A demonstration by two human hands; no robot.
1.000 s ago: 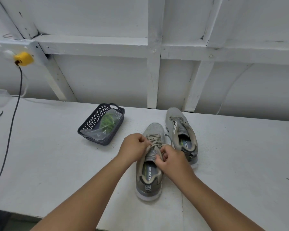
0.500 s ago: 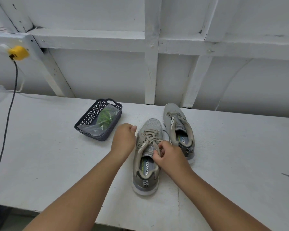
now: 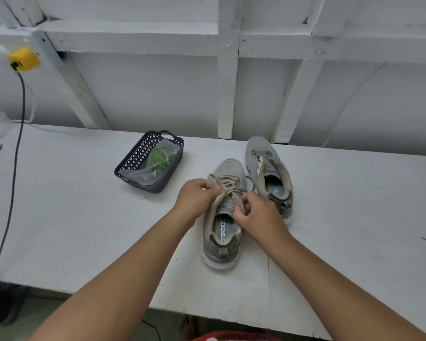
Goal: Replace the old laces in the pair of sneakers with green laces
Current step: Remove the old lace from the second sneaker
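Note:
Two grey sneakers stand side by side on the white table, toes pointing away from me. The near left sneaker [image 3: 223,227] has beige old laces [image 3: 225,184], loosened over its tongue. My left hand [image 3: 194,198] pinches a strand of that lace at the shoe's left side. My right hand [image 3: 255,215] grips the lace by the tongue on the right side. The right sneaker [image 3: 268,173] stands behind, its eyelets mostly bare. Green laces [image 3: 159,159] lie in a clear plastic bag inside a dark basket [image 3: 138,156].
A black cable [image 3: 16,153] hangs from a yellow plug [image 3: 24,59] at the left and runs across the table's left end. A white framed wall rises right behind the table. The table's front edge [image 3: 207,313] is close to me; a bare foot shows below it.
My left hand came back from beside the shoe to the laces and now holds a strand. My right hand stays on the lace by the tongue. The camera tilted slightly.

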